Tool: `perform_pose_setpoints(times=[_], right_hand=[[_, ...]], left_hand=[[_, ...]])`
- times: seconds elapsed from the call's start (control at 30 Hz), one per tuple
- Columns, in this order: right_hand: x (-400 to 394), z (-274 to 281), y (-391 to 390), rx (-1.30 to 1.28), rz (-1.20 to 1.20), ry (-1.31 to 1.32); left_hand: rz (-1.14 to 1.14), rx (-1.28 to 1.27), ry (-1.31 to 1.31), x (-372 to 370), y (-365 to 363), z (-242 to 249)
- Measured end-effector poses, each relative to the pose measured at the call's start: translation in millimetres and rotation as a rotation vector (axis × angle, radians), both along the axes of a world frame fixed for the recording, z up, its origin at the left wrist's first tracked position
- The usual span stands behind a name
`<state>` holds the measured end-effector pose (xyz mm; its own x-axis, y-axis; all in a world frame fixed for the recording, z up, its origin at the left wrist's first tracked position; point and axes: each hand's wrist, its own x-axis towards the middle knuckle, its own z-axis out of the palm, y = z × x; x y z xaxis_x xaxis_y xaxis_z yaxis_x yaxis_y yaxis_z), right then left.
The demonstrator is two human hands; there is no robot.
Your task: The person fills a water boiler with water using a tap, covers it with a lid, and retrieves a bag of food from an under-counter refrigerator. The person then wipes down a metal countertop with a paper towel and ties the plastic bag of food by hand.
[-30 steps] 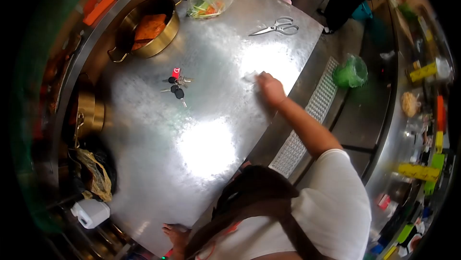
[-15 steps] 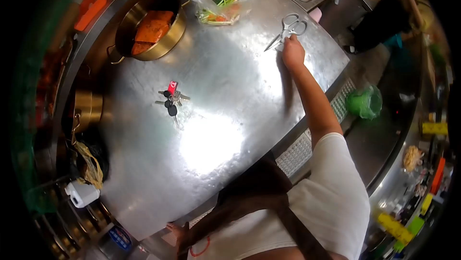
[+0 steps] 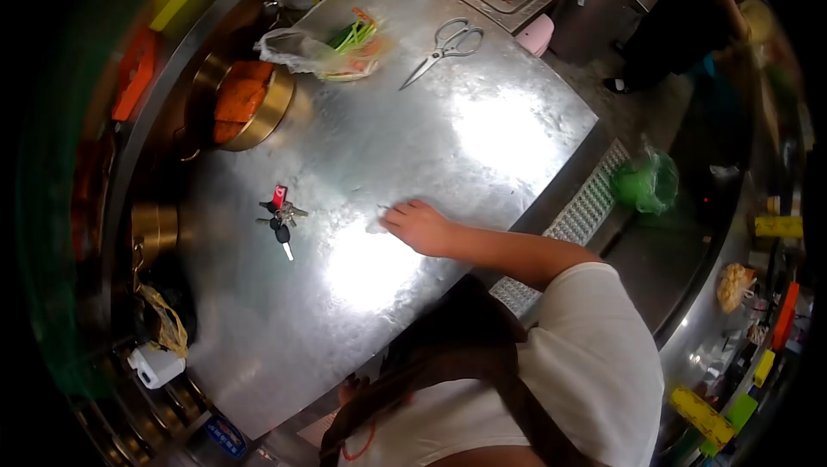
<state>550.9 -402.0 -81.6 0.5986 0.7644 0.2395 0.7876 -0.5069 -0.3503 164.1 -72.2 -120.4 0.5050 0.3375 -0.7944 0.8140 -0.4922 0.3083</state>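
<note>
My right hand [image 3: 418, 227] is over the middle of the steel table [image 3: 233, 329], its fingers pointing left and slightly bent, with nothing visible in them. To its left lies a bunch of keys [image 3: 280, 217] with a red tag and dark key heads, a short distance from the fingertips. The silver scissors [image 3: 443, 55] lie partly spread near the table's far edge, apart from the hand. My left hand [image 3: 351, 388] is low at the table's front edge, in shadow and partly hidden by the dark apron, so its fingers do not show clearly.
A brass-coloured pot [image 3: 269, 114] holding orange-red blocks stands at the back left. Beside it is a clear plastic bag [image 3: 297, 45] of cut vegetables. A white jug [image 3: 159, 367] stands at left; a green plastic bag [image 3: 646, 183] is at right. Someone in dark clothes [image 3: 680, 32] stands beyond.
My right hand has let go of the scissors, which now lie on the table, and has moved toward me and left, closer to the keys. The view has shifted somewhat.
</note>
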Motion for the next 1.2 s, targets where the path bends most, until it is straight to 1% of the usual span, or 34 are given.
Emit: perform_pose_setpoints(times=[0.07, 0.13, 0.17, 0.2, 0.23, 0.27, 0.3, 0.33, 0.37, 0.43, 0.47, 0.5, 0.57, 0.6, 0.63, 0.7, 0.73, 0.77, 0.8, 0.83, 0.87, 0.9, 0.97, 1.0, 1.03, 1.07, 1.1, 1.13, 1.17, 1.2], right_hand=[[-2.3, -4.7, -52.3, -0.034, -0.001, -0.041], [27.3, 4.2, -113.6, 0.132, -0.274, 0.246], [45.6, 8.3, -144.5, 0.155, -0.436, 0.118], [70.3, 0.1, -173.8, 0.120, -0.685, 0.064], [93.5, -3.5, -205.8, 0.002, -0.816, -0.127], [111.7, -2.9, -232.4, -0.055, -0.926, -0.262], [123.8, -4.5, -255.5, 0.004, -0.963, -0.294], [135.1, -24.5, -277.9, 0.018, -0.988, -0.371], [134.2, -23.3, -281.0, 0.016, -1.023, -0.329], [117.5, -22.8, -272.6, 0.085, -1.030, -0.259], [100.2, -23.7, -261.5, 0.091, -0.995, -0.228], [73.6, -21.8, -242.4, 0.094, -0.955, -0.198], [15.3, -20.3, -196.5, 0.119, -0.985, -0.009], [-13.4, -22.3, -176.3, 0.175, -0.833, -0.062], [-41.2, -17.9, -153.3, 0.152, -0.747, 0.009], [-87.7, -16.4, -100.6, 0.202, -0.670, 0.140], [-105.5, -11.7, -77.9, 0.124, -0.576, 0.125], [-121.3, -18.1, -54.9, 0.147, -0.505, 0.041], [-135.0, -19.1, -34.4, 0.198, -0.439, 0.099], [-143.6, -13.8, -16.9, 0.209, -0.341, 0.029], [-147.1, -10.3, -1.8, 0.219, -0.370, 0.288], [-152.9, -4.3, 13.3, 0.214, -0.380, 0.557], [-161.6, -7.0, 30.4, 0.526, -0.284, 0.790], [-164.5, -7.1, 38.2, 0.805, -0.346, 1.096], [-155.5, 24.6, 41.7, 0.892, -0.541, 1.507], [-154.1, 31.6, 42.3, 1.094, -0.486, 1.725], [-153.4, 53.8, 46.7, 1.289, -0.464, 1.773], [-154.8, 58.1, 46.4, 1.348, -0.387, 1.795], [-154.1, 60.1, 44.9, 1.415, -0.311, 1.806], [-152.6, 61.9, 44.2, 1.400, -0.289, 1.812]], left_hand=[[-0.024, -0.005, 0.010, 3.9, -2.6, -3.0], [-0.045, -0.011, 0.014, 8.2, -2.3, -4.6], [-0.056, -0.008, 0.019, 8.3, -1.5, -3.2], [-0.065, -0.008, 0.020, 9.9, -1.0, -2.9], [-0.068, -0.007, 0.023, 9.6, -0.2, -1.3], [-0.071, -0.007, 0.024, 10.1, 0.0, 2.0], [-0.076, -0.006, 0.029, 9.6, -0.3, 4.3], [-0.080, -0.007, 0.031, 11.0, -1.0, 10.1], [-0.086, -0.006, 0.035, 9.7, 0.6, 13.0], [-0.108, -0.015, 0.044, 9.0, 3.4, 14.3], [-0.124, -0.024, 0.048, 8.5, 4.3, 12.7], [-0.142, -0.037, 0.050, 6.0, 5.2, 9.2], [-0.184, -0.060, 0.056, 1.9, 7.0, 0.9], [-0.208, -0.073, 0.057, 0.2, 6.8, -4.2], [-0.241, -0.082, 0.049, 0.4, 8.0, -10.5], [-0.329, -0.103, 0.014, 2.2, 9.6, -21.3], [-0.389, -0.113, -0.013, 4.5, 8.9, -26.0], [-0.516, -0.116, -0.081, 7.1, 9.5, -31.2], [-0.763, -0.087, -0.212, 14.8, 10.4, -35.9], [-0.970, -0.035, -0.347, 21.1, 9.9, -37.1], [-1.062, 0.015, -0.439, 23.4, 8.1, -38.5], [-1.075, 0.053, -0.480, 28.3, 4.0, -35.1], [-0.453, -0.056, -0.242, 31.0, -14.4, -3.1], [-0.298, -0.054, -0.237, 27.7, -27.3, 20.4], [-0.155, -0.053, -0.252, 25.1, -38.2, 34.3], [-0.100, -0.036, -0.257, 12.1, -39.0, 35.5], [-0.119, -0.052, -0.230, 2.1, -38.6, 36.3], [-0.148, -0.071, -0.204, -8.2, -39.6, 38.0], [-0.124, -0.062, -0.214, -18.2, -42.0, 38.5], [-0.149, -0.025, -0.191, -28.5, -46.2, 38.6]])
